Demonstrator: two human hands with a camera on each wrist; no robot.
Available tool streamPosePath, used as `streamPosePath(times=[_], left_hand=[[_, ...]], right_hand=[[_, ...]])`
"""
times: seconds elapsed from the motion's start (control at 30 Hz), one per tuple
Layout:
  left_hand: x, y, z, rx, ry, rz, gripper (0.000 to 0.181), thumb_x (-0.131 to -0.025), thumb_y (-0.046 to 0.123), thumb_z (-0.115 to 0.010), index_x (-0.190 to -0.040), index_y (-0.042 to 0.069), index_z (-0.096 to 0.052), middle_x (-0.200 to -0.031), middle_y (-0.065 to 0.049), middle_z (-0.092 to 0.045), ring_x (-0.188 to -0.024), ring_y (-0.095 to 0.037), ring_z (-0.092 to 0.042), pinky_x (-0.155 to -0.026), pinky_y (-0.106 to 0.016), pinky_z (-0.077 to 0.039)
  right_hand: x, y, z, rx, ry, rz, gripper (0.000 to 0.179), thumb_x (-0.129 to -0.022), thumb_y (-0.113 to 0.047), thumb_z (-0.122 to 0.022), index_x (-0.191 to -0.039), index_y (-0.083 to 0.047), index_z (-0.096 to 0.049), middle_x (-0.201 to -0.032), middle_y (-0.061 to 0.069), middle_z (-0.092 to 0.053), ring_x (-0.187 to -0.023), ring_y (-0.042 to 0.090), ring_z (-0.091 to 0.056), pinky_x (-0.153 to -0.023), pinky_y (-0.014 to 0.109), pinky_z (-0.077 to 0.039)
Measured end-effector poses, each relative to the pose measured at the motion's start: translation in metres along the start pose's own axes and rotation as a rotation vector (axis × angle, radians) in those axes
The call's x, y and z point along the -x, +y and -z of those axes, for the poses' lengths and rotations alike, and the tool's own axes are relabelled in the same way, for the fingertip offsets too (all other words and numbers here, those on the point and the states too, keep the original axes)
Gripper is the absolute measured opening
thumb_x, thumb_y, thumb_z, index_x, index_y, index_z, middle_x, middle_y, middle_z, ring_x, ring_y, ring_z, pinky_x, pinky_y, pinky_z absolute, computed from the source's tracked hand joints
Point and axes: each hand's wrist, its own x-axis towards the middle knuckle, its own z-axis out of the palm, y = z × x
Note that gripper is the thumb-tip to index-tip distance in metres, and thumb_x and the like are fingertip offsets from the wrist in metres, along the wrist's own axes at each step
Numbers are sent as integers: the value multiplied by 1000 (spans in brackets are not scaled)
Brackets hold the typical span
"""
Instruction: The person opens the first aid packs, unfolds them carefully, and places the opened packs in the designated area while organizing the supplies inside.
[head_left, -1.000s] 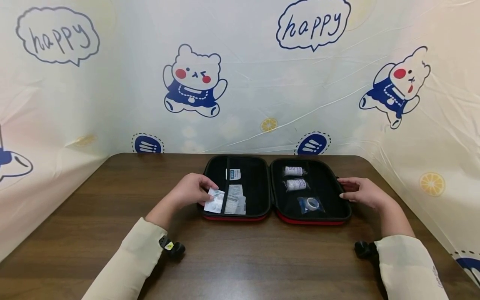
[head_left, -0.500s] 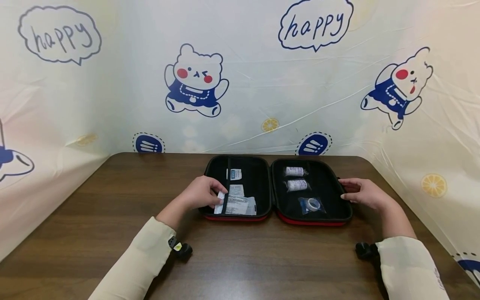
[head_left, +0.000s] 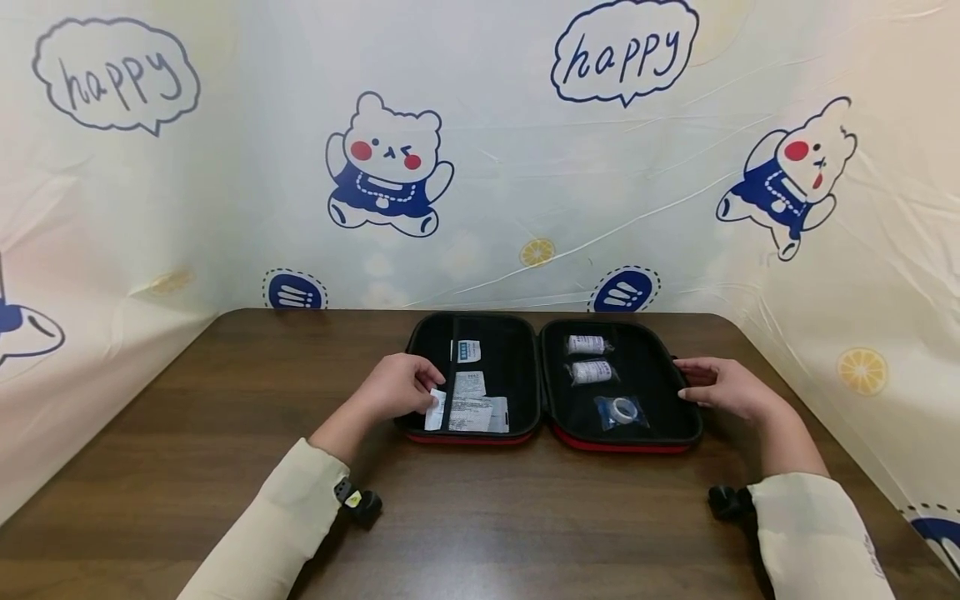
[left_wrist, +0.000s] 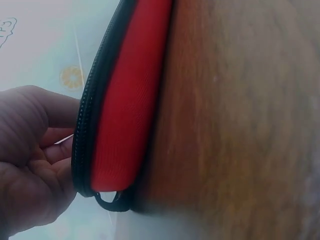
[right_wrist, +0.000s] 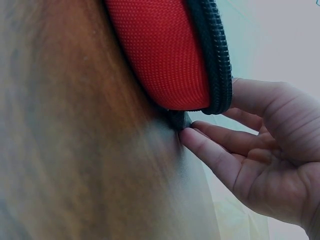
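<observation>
An unfolded black-and-red zip case [head_left: 517, 367] lies on the table. In its left half, a dark strap [head_left: 452, 367] crosses several white packets. My left hand [head_left: 397, 387] reaches over the left rim and pinches the lowest white packet [head_left: 471, 414], which is tucked under the strap. In the left wrist view its fingers are partly hidden behind the zip edge. My right hand [head_left: 727, 387] holds the right rim, thumb on top. In the right half are two wrapped white rolls [head_left: 588, 344] and a tape roll in a clear bag [head_left: 622, 410].
The brown wooden table [head_left: 480, 508] stretches in front of the case. A printed curtain [head_left: 495, 167] hangs behind the table and along both sides.
My left hand has moved right, sliding the lowest packet further under the strap; over the last half second it barely moves. My right hand stays at the rim.
</observation>
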Motion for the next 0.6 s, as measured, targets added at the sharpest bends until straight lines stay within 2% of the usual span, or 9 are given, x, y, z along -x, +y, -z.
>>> streamPosePath(times=[0.2, 0.4, 0.6], left_hand=[[0, 4, -4, 12, -8, -11, 19, -79, 0, -76, -95, 9, -74, -86, 0, -66, -76, -14, -61, -70, -30, -56], [-7, 6, -10, 56, -16, -35, 22, -78, -6, -74, -96, 6, -72, -84, -2, -65, -74, -14, -62, -67, -29, -56], [-14, 4, -17, 142, -55, 4, 24, -79, -10, -71, -97, 5, -71, -83, -4, -64, -77, -19, -58, -65, -28, -57]], right_hand=[[-1, 2, 1, 1, 4, -6, 62, -90, -13, -69, -142, 8, -42, -136, 35, -47, -119, 45, -51, -85, 40, -56], [-3, 4, 1, -4, -2, -13, 64, -89, -15, -70, -142, 7, -42, -137, 35, -45, -121, 46, -49, -88, 43, -54], [-4, 2, 2, -4, -1, -13, 64, -89, -15, -70, -142, 7, -41, -138, 35, -44, -123, 47, -47, -89, 45, -54]])
